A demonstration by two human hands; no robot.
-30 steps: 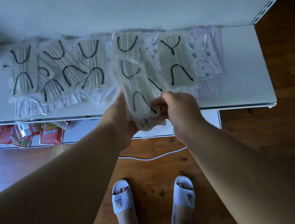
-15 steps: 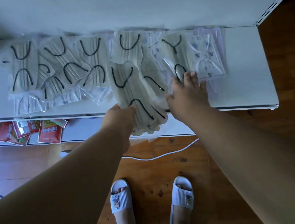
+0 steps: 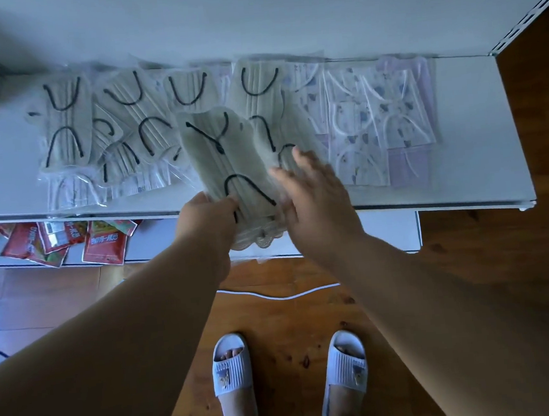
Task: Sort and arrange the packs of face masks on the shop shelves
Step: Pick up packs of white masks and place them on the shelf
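Beige mask packs (image 3: 66,125) with black ear loops overlap on the left of the white shelf (image 3: 477,132), patterned packs (image 3: 374,111) lie on the right, and one beige stack (image 3: 230,165) overhangs the front edge.

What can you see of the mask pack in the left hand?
The held pack is a clear plastic sleeve of pale beige pleated masks with black ear loops, one loop at each end. It lies lengthwise, tilted slightly left, its near end overhanging the white shelf edge, atop other beige packs. The left hand grips its near left edge; the right hand, fingers straight, lies by its right edge, motion-blurred.
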